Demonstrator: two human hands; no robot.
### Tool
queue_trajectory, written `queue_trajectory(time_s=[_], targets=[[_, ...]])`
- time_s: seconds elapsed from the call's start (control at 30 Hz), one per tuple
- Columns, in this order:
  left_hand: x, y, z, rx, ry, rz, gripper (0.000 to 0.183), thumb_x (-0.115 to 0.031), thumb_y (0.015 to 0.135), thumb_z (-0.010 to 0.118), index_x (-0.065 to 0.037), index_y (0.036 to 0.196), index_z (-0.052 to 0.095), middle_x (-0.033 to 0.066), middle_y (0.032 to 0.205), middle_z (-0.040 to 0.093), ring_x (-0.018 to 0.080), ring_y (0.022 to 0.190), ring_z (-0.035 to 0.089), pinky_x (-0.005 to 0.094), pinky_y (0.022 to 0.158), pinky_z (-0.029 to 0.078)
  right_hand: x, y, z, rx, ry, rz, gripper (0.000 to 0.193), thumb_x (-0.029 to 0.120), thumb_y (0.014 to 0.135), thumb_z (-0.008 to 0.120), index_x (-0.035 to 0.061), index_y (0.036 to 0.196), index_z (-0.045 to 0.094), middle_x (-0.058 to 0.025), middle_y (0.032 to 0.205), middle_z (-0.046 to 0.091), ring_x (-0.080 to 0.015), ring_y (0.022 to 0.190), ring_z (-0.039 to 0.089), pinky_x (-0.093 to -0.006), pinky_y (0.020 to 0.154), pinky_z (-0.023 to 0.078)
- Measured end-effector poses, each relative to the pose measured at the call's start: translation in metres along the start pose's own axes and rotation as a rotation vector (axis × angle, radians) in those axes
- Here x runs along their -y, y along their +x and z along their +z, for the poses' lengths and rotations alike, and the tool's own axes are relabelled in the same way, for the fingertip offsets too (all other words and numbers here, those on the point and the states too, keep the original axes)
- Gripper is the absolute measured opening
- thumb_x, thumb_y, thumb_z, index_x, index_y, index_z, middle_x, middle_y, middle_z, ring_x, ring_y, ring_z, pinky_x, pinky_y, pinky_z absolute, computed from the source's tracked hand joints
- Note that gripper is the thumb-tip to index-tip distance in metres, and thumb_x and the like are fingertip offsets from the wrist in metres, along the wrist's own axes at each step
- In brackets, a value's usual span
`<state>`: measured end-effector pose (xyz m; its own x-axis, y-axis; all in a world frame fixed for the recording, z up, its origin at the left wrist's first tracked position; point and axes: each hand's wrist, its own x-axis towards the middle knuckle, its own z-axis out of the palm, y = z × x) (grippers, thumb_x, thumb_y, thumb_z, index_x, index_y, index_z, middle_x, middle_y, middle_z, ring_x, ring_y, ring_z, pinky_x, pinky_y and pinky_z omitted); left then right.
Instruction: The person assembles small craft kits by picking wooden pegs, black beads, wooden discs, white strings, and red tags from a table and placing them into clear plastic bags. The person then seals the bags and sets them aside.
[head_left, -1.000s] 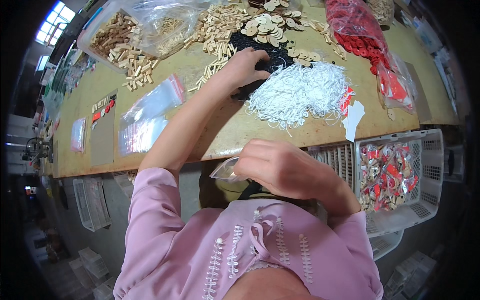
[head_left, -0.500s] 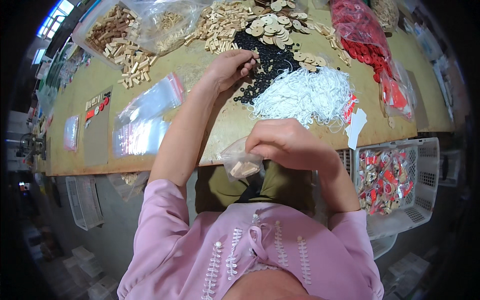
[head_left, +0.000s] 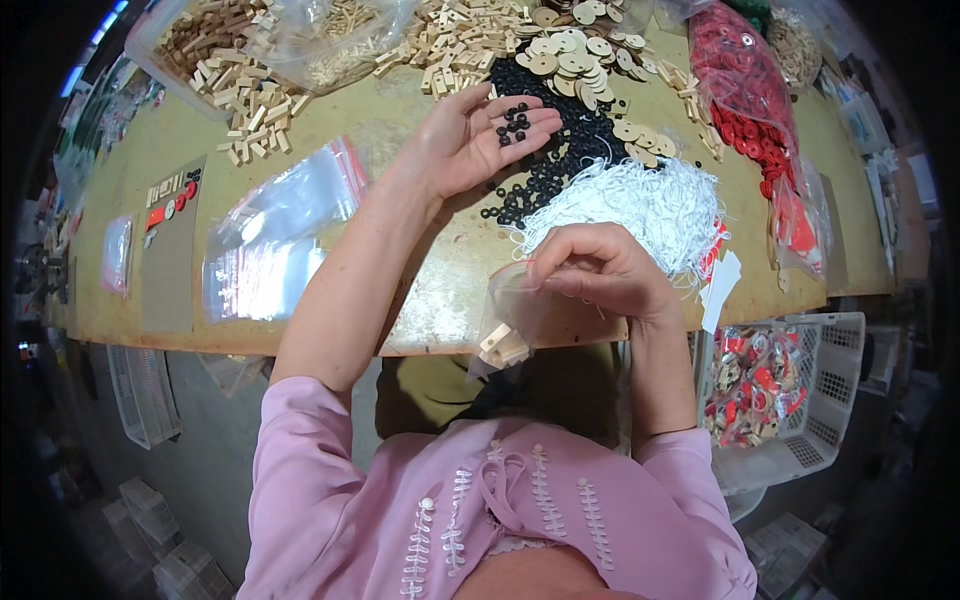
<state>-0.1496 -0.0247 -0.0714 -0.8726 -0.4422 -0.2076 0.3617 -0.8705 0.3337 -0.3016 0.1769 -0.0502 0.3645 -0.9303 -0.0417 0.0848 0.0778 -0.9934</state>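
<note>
Black beads on an open left palm, with a clear zip-seal bag pinched by its top edge in the right hand.

The left hand (head_left: pixel 465 155) lies palm up with its fingers extended, bearing a small cluster of black beads (head_left: pixel 515 124) above the bead pile (head_left: pixel 525 195). Apart from it, the right hand (head_left: pixel 605 270) grips the zip-seal bag (head_left: pixel 512 305) between thumb and fingers; the bag hangs near the table's (head_left: pixel 450 325) front edge, wooden blocks (head_left: pixel 503 346) at its bottom. Whether its mouth is parted cannot be told. Good handling probably calls for a level, slightly cupped palm, as round beads would roll easily, and a steady pinch that keeps the bag upright.
</note>
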Motion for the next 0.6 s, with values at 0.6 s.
queue_trajectory(time_s=[0.6], targets=[[0.009, -0.002, -0.004, 0.176, -0.052, -0.056, 0.058, -0.027, 0.112, 0.025, 0.014, 0.153, 0.028, 0.0332, 0.158, 0.035, 0.0417, 0.147, 0.04, 0.0503, 0.119, 0.043, -0.006, -0.007, 0.002, -0.039, 0.037, 0.019, 0.009, 0.005, 0.095, 0.07, -0.0018, 0.1, 0.071, -0.0054, 0.099, 0.07, -0.0111, 0.092, 0.063, -0.0258, 0.082, 0.05]])
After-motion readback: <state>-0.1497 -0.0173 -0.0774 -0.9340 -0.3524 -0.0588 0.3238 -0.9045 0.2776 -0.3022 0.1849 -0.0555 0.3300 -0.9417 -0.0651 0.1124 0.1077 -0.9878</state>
